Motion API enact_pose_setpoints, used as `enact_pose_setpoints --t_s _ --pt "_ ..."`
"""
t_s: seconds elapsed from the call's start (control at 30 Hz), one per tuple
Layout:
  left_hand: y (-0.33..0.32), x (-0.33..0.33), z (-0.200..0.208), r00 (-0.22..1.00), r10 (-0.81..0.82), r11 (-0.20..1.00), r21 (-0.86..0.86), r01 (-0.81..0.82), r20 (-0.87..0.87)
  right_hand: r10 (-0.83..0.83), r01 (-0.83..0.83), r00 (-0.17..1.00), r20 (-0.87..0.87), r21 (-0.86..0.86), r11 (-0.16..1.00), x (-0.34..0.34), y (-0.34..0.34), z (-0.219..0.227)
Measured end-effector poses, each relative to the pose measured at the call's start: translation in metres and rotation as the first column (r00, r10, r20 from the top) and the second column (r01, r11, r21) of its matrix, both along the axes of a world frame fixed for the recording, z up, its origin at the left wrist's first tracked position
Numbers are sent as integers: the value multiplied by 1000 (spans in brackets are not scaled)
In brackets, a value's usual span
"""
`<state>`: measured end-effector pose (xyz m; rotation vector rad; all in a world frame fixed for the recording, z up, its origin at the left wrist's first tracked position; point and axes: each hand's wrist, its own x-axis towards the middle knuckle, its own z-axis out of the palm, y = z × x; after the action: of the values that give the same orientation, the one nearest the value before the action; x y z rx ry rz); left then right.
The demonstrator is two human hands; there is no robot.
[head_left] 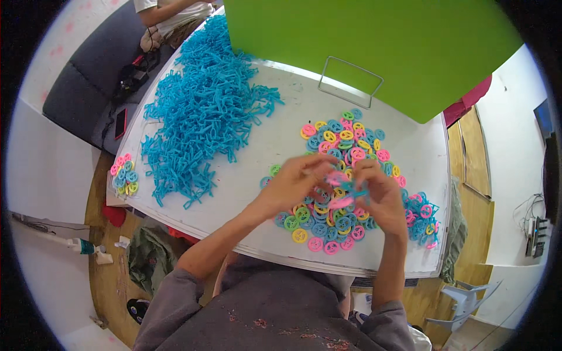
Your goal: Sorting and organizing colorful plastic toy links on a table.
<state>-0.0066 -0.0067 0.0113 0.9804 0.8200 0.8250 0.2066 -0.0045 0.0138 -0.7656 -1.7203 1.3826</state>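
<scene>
Above a heap of small pink, blue, yellow and green plastic wheels [332, 247], my right hand [383, 199] pinches a blue plastic frame piece [358, 193] with pink wheels [341, 202] beside or on it. Motion blur hides how they join. My left hand [295, 186] is close by on the left, fingers curved and apart, facing the pink wheels; whether its fingertips touch them I cannot tell. A large pile of matching blue frame pieces [199, 111] covers the table's left side. Near the right edge lies a cluster of blue frames with coloured wheels [421, 219].
A green panel [374, 47] stands at the white table's [246, 199] far side, with a bent wire frame [351, 82] before it. More wheels [124, 175] sit at the left corner. Another person's arm [167, 11] shows at far left, near a grey sofa [88, 76] with a phone [120, 124].
</scene>
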Motion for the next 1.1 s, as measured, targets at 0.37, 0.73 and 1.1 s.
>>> enact_pose_setpoints --t_s 0.37,0.73,1.1 --pt "99 -75 -37 84 880 407 833 374 -467 -604 726 462 650 114 678 172 -45 44" --pt "70 -91 -19 149 709 649 721 245 -689 -623 697 270 734 297 652 172 -26 20" --pt "27 -50 26 290 709 618 765 182 -642 -699 358 177 693 616 701 114 -63 -12"
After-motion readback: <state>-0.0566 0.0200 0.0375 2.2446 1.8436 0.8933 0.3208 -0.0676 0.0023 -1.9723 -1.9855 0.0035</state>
